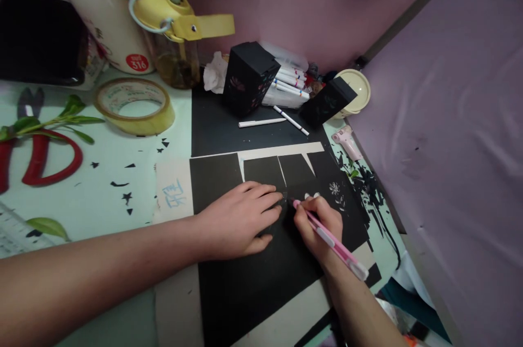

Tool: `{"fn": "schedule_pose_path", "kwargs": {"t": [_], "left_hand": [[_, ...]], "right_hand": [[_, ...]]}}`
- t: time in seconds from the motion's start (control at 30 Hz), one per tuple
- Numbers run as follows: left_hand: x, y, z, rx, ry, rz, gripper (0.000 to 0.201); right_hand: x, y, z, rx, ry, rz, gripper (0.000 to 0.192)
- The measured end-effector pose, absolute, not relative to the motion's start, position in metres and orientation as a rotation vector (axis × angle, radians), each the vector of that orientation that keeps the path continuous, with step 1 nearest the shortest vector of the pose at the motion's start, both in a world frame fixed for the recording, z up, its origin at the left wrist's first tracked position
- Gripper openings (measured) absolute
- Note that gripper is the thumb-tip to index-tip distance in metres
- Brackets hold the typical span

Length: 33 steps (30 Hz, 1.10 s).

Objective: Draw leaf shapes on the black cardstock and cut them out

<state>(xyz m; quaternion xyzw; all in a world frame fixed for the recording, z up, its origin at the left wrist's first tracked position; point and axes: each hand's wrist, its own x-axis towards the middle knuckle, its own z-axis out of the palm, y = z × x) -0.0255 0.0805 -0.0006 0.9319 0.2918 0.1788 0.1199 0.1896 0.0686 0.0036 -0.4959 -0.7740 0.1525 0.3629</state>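
While a tabletop point(102, 194) strewn with black offcuts carries it, a black paper sheet point(261, 276) lies along the near edge toward the right corner, over pale card; thin, light and easily creased, it is probably best pinned flat beside the line being worked; the left hand point(241, 221) rests open, palm down, on the sheet; the right hand point(316, 227) is closed round a pink craft knife point(333, 243), tip touching the paper; a tape roll point(134, 104) sits toward the far left edge.
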Motion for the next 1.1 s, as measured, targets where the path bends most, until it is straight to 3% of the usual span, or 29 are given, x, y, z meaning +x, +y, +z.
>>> {"fn": "schedule_pose_path", "kwargs": {"t": [0.23, 0.8, 0.93, 1.1], "left_hand": [[-0.026, 0.080, -0.001, 2.739, 0.850, 0.518, 0.043], [-0.026, 0.080, 0.000, 2.737, 0.847, 0.538, 0.041], [-0.025, 0.080, 0.000, 2.736, 0.864, 0.533, 0.042], [-0.026, 0.079, 0.002, 2.748, 0.905, 0.552, 0.042]], "right_hand": [[0.184, 0.070, 0.006, -1.466, -1.837, 0.382, 0.022], [0.188, 0.069, 0.001, -1.407, -1.798, 0.521, 0.004], [0.189, 0.072, -0.001, -1.448, -1.590, 0.566, 0.019], [0.181, 0.079, 0.014, -1.532, -1.673, 0.603, 0.021]]}}
